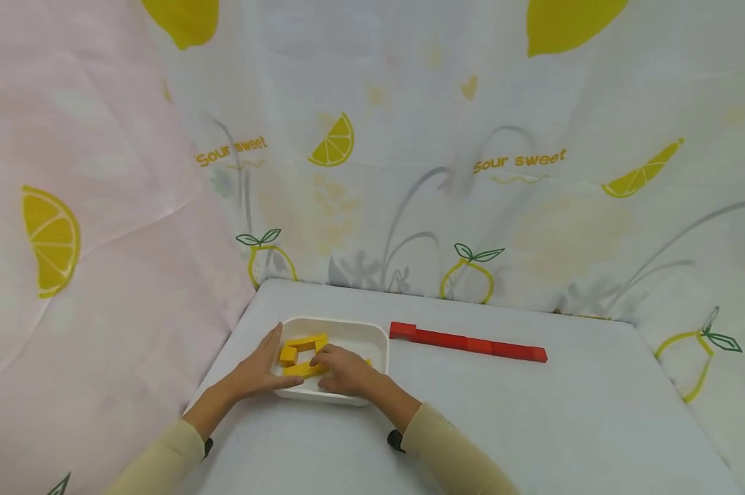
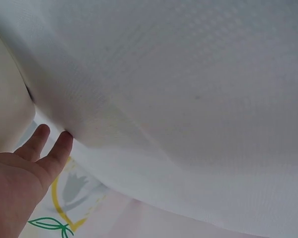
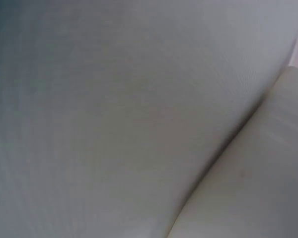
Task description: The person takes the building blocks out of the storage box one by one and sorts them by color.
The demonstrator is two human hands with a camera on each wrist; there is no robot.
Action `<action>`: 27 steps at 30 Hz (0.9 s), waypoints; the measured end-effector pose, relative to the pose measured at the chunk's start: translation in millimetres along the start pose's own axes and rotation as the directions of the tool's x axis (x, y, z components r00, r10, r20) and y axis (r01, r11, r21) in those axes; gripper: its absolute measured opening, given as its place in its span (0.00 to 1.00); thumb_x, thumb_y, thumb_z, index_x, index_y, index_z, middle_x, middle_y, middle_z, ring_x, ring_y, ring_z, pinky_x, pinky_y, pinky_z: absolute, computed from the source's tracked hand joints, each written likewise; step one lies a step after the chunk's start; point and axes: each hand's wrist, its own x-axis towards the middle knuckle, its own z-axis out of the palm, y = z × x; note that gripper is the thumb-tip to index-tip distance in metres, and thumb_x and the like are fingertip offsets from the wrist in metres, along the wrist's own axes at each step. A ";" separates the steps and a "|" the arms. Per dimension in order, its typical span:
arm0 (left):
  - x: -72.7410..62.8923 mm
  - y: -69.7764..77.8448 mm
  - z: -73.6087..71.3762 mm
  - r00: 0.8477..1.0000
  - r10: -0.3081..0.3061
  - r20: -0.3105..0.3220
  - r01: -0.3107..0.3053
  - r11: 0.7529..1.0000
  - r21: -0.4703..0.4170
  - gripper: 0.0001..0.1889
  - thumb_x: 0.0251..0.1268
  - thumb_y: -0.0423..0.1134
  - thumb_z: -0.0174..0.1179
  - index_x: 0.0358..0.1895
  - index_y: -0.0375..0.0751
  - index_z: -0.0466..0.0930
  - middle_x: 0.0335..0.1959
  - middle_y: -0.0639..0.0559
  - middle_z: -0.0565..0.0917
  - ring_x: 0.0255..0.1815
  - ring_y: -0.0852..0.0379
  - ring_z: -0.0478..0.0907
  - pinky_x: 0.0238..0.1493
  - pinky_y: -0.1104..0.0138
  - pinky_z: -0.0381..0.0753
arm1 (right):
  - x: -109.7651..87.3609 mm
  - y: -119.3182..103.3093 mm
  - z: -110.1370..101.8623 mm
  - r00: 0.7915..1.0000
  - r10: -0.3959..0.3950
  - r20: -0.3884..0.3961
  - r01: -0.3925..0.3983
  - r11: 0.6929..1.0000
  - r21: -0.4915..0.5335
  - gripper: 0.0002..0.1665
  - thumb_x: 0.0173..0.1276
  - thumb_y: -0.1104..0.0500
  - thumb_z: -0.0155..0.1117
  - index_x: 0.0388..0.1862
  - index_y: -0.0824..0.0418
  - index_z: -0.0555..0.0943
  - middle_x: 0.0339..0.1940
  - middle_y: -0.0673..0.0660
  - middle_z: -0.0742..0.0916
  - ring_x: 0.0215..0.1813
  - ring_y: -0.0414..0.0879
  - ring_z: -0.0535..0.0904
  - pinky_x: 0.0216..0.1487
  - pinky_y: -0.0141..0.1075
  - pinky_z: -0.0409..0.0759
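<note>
Several yellow blocks lie in a white tray, some of them set out in a rough ring. My left hand is at the tray's left end, its fingers extended along the outside and its thumb reaching over the near rim beside a yellow block. In the left wrist view, two straight fingers of the left hand show close to the tray wall. My right hand reaches into the tray with bent fingers, pinching the near yellow block between fingers and thumb. That hand hides part of the blocks.
Red blocks form a long row on the white table, right of the tray. Behind the table hangs a lemon-print cloth, and a pinkish cloth borders its left side. The right wrist view shows only pale surfaces.
</note>
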 end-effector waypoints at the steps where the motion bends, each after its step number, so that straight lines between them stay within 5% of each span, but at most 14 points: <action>1: -0.3 0.2 1.1 1.000 -0.006 0.005 0.006 1.000 0.000 0.68 0.49 0.70 0.66 0.79 0.33 0.31 0.80 0.32 0.42 0.78 0.32 0.50 0.70 0.35 0.61 | -0.6 0.4 1.2 1.000 -0.005 0.001 0.005 1.000 -0.016 0.22 0.64 0.56 0.71 0.57 0.52 0.81 0.56 0.49 0.83 0.56 0.40 0.78 0.61 0.29 0.77; 16: 5.7 1.7 -4.1 1.000 0.002 0.028 -0.002 1.000 0.014 0.68 0.50 0.71 0.65 0.79 0.37 0.30 0.80 0.33 0.42 0.78 0.33 0.51 0.70 0.35 0.62 | 10.4 0.6 1.2 1.000 0.000 0.010 0.002 0.979 -0.203 0.25 0.63 0.53 0.72 0.60 0.48 0.81 0.57 0.49 0.83 0.54 0.43 0.76 0.51 0.29 0.80; 27: 1.1 0.9 -2.8 0.999 -0.018 0.029 0.017 1.000 0.013 0.68 0.51 0.70 0.64 0.79 0.35 0.30 0.80 0.32 0.43 0.78 0.31 0.51 0.69 0.34 0.60 | 9.9 -5.1 3.5 0.997 0.062 0.038 -0.055 0.984 -0.172 0.23 0.62 0.44 0.72 0.55 0.50 0.84 0.51 0.49 0.81 0.48 0.40 0.71 0.42 0.25 0.76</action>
